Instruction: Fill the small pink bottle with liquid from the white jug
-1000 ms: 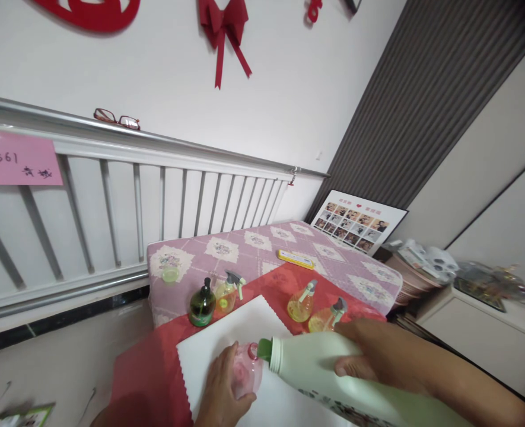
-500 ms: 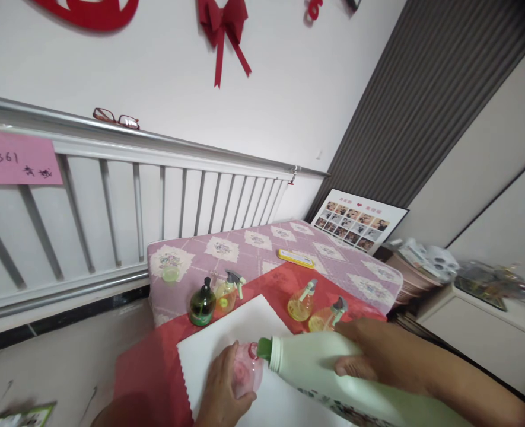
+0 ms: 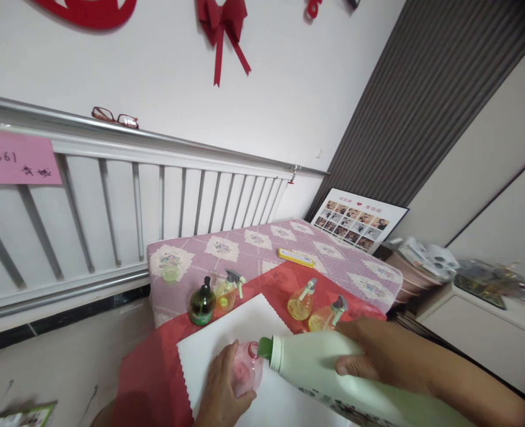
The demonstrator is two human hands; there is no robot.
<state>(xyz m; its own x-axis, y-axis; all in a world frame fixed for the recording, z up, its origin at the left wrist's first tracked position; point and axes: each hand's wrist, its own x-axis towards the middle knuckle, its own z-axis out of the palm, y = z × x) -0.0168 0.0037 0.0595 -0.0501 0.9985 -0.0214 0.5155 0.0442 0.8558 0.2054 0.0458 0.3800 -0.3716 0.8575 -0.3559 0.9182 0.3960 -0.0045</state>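
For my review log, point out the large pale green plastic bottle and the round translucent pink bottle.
Large pale green plastic bottle [image 3: 313, 359]: head view, body near the neck.
Round translucent pink bottle [image 3: 248, 372]: head view, middle of its body.

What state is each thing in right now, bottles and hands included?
Left hand: around the pink bottle.
Pink bottle: uncapped.
Right hand: gripping the green bottle.
Green bottle: tipped, spout at the pink bottle's mouth.
Dark pump bottle: upright, pump on.
Spray bottles: upright, spray heads on.
Eyeglasses: resting on the rail.
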